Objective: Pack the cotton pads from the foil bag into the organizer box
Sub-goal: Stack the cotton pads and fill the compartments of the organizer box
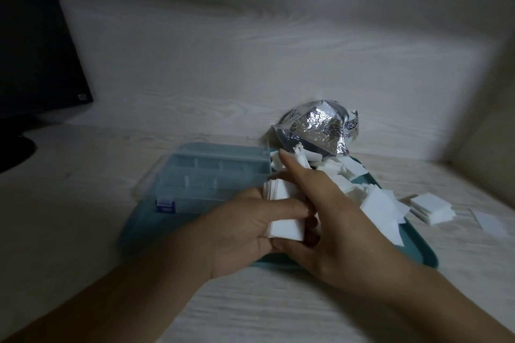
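Now, step: squaring a stack of cotton pads [285, 227] before boxing.
Left hand [239, 234]: fingers curled round the stack.
Right hand [328, 214]: thumb under the stack, forefinger straight.
Advice: keep edges flush.
Box [206, 178]: just left, lid apparently closed.
Bag [315, 131]: far, loose pads [381, 206] spilling.
Room: tray [418, 253] rim near; desk [83, 217] open left.

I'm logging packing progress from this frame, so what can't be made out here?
- Organizer box, head view: blur and the closed translucent lid hide whether the compartments hold pads.
- Stack of cotton pads: left hand and right hand cover its edges; no count.
- Foil bag: crumpled foil hides the contents; print unreadable.
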